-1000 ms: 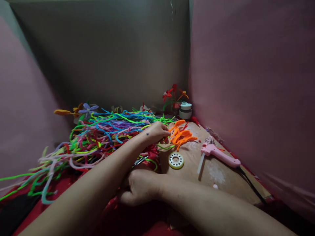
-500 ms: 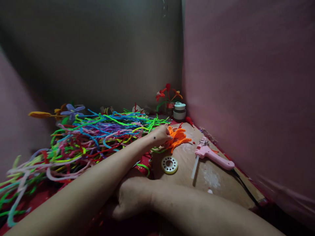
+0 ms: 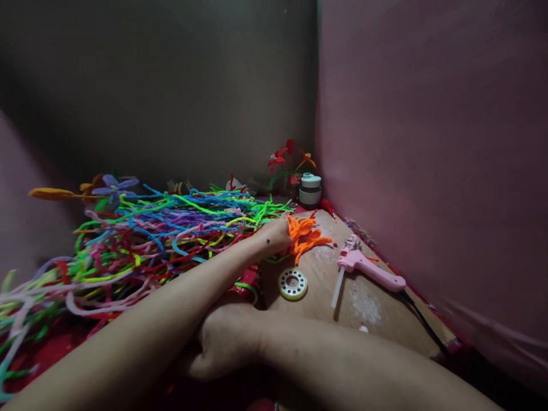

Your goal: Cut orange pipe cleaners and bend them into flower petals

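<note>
My left hand [image 3: 279,233] reaches out to a small heap of bent orange pipe cleaner pieces [image 3: 309,238] on the brown board. Its curled fingers close on pieces at the heap's left side, and the fingertips are partly hidden. Below my left forearm, my right hand [image 3: 231,338] is closed, thumb pointing left. Whatever it holds is hidden behind the forearm and in shadow. A round silver disc with holes and a yellow rim [image 3: 293,283] lies between the heap and my right wrist.
A big tangle of coloured pipe cleaners [image 3: 171,234] spreads across the left. On the board [image 3: 317,311] lies a pink glue gun [image 3: 372,268] with its cord. A lidded jar [image 3: 310,191] and red pipe cleaner flowers [image 3: 280,158] stand at the back corner by the pink wall.
My left fingers have gone slightly deeper into the orange heap, and some pieces there have shifted. My right hand stays nearly still. The whole view has moved a little.
</note>
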The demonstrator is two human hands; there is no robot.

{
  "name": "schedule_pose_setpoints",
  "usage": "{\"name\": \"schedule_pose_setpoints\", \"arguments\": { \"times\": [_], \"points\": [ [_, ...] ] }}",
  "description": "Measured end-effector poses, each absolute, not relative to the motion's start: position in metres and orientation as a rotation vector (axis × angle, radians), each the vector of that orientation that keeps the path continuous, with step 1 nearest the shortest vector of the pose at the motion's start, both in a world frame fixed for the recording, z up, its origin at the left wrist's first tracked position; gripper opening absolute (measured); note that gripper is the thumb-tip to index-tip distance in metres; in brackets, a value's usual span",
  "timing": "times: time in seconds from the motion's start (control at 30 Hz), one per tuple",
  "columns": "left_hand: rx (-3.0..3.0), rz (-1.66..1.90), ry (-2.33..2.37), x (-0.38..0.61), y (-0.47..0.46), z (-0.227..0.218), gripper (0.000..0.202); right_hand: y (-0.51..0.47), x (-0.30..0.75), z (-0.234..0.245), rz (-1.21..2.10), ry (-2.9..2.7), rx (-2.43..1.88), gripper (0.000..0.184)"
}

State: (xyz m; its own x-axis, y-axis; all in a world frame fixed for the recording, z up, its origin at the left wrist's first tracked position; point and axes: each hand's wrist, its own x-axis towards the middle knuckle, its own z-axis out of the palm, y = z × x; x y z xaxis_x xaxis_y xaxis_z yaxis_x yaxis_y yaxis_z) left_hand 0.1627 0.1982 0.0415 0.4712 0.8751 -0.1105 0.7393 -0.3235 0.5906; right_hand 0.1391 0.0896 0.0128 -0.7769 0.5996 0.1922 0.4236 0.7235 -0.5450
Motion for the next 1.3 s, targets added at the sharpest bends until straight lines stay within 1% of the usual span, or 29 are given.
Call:
{"name": "schedule_pose_setpoints", "arguments": {
  "times": [0.1, 0.2, 0.4, 0.67, 0.83, 1.13, 1.3],
  "points": [
    [2.235, 0.307, 1.347, 0.160, 0.192, 0.057, 0.019, 0.090, 0.139, 0.015, 0.722, -2.601, -0.821, 0.038],
    [2.264, 0.309, 1.326, 0.157, 0.188, 0.068, 0.023, 0.088, 0.139, 0.018, 0.729, -2.641, -0.836, 0.038],
    [2.249, 0.346, 1.258, 0.150, 0.196, 0.066, 0.020, 0.087, 0.140, 0.024, 0.751, -2.651, -0.856, 0.037],
    [2.142, 0.413, 1.290, 0.145, 0.202, 0.062, 0.015, 0.088, 0.137, 0.013, 0.743, -2.577, -0.803, 0.032],
    [2.073, 0.421, 1.265, 0.143, 0.202, 0.060, 0.012, 0.087, 0.138, 0.014, 0.729, -2.575, -0.775, 0.032],
    [1.934, 0.446, 1.192, 0.141, 0.202, 0.048, 0.017, 0.087, 0.137, 0.012, 0.727, -2.563, -0.729, 0.028],
    [1.837, 0.499, 1.146, 0.142, 0.198, 0.050, 0.018, 0.087, 0.136, 0.013, 0.696, -2.599, -0.767, 0.029]
  ]
}}
